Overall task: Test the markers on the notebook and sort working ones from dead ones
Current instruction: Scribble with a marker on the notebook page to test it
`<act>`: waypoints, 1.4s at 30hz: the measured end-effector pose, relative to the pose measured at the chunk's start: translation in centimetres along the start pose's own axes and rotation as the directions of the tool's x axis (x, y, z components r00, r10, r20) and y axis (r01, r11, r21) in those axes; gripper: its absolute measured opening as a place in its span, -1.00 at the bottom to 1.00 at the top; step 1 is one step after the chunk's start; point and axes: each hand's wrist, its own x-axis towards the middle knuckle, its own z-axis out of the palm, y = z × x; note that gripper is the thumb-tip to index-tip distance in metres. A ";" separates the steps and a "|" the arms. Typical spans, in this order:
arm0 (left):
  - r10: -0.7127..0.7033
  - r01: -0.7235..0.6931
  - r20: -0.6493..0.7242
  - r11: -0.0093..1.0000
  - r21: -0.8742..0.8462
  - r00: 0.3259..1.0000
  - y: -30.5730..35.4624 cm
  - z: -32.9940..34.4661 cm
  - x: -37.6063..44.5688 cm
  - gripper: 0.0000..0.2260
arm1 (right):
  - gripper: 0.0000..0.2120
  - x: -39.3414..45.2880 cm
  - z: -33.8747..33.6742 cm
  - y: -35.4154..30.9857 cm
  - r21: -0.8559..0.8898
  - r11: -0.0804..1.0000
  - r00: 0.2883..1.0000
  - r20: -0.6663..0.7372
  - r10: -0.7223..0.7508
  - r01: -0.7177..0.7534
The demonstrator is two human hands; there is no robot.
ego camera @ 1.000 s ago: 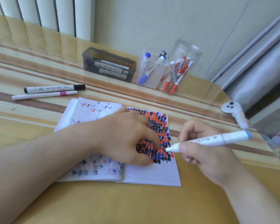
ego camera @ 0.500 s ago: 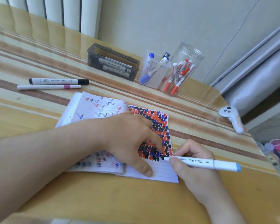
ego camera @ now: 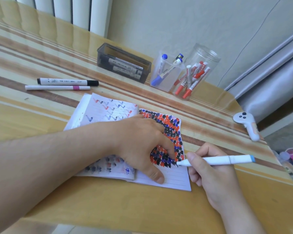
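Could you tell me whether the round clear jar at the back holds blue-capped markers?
No, the round clear jar holds red-capped markers; the blue-capped ones stand in the square clear cup beside it.

White controller (ego camera: 246, 124) lies at table (ego camera: 108, 200) edge; radiator (ego camera: 66, 9) behind.

One open lined paper notebook (ego camera: 167, 179). Two white markers loose on the striped table – one black-capped (ego camera: 67, 81), one thin with a pink band (ego camera: 57, 88). One white marker with a light-blue end (ego camera: 216, 160) in hand. Three containers – dark grey box (ego camera: 123, 65), clear square cup (ego camera: 167, 73), clear round jar (ego camera: 196, 71). One white controller (ego camera: 247, 124).
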 end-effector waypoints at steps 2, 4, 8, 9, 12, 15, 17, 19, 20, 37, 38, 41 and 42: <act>0.002 -0.002 -0.001 1.000 0.003 1.000 0.0 0.0 0.0 -0.38 | -0.73 0.0 0.0 0.1 -0.017 1.000 1.000 0.002 -0.012 0.012; 0.006 -0.006 -0.003 1.000 -0.001 1.000 0.0 0.0 0.0 -0.38 | -0.72 -0.1 0.0 0.1 -0.034 0.999 1.000 0.012 -0.022 0.023; 0.005 -0.005 0.005 1.000 -0.005 1.000 0.0 -0.1 0.1 -0.38 | -0.65 -0.1 0.0 0.3 -0.109 0.993 0.999 0.027 -0.042 0.045; 0.004 -0.004 0.009 1.000 -0.002 1.000 -0.1 -0.1 0.1 -0.38 | -0.65 -0.1 0.0 0.4 -0.125 0.990 0.998 0.028 -0.056 0.059; 0.003 -0.003 0.013 1.000 -0.002 1.000 -0.1 0.0 0.0 -0.38 | -0.71 -0.1 0.0 0.7 -0.156 0.982 0.994 -0.011 -0.109 0.106; 0.009 -0.009 0.014 1.000 -0.001 1.000 -0.2 -0.1 0.1 -0.39 | -0.71 0.0 0.0 0.7 -0.133 0.986 0.994 -0.036 -0.107 0.102; 0.013 -0.013 0.018 1.000 0.000 1.000 -0.1 -0.1 0.1 -0.39 | -0.68 -0.1 -0.1 0.6 -0.078 0.994 0.996 -0.032 -0.083 0.081; 0.020 -0.020 0.011 1.000 0.010 1.000 -0.1 -0.1 0.2 -0.38 | -0.68 -0.2 -0.1 0.6 -0.078 0.994 0.997 -0.001 -0.077 0.077; 0.021 -0.021 0.008 1.000 0.015 1.000 -0.2 0.0 0.2 -0.38 | -0.70 -0.3 0.0 0.6 -0.097 0.992 0.996 0.022 -0.081 0.083; 0.003 -0.002 0.026 0.999 -0.043 1.000 -0.7 0.6 0.6 -0.26 | -0.66 0.0 -0.1 0.9 -0.137 0.984 0.993 0.048 -0.109 0.114; 0.003 -0.001 0.032 0.999 -0.043 0.999 -0.7 0.6 0.6 -0.26 | -0.67 0.0 -0.1 0.9 -0.135 0.984 0.993 0.049 -0.107 0.113; -0.007 0.010 0.049 0.999 -0.049 0.999 -0.7 0.7 0.7 -0.27 | -0.70 0.0 -0.2 0.9 -0.112 0.989 0.996 0.019 -0.092 0.093; -0.008 0.010 0.047 0.999 -0.041 0.999 -0.8 0.7 0.8 -0.28 | -0.71 0.0 -0.2 1.0 -0.102 0.991 0.996 0.012 -0.090 0.090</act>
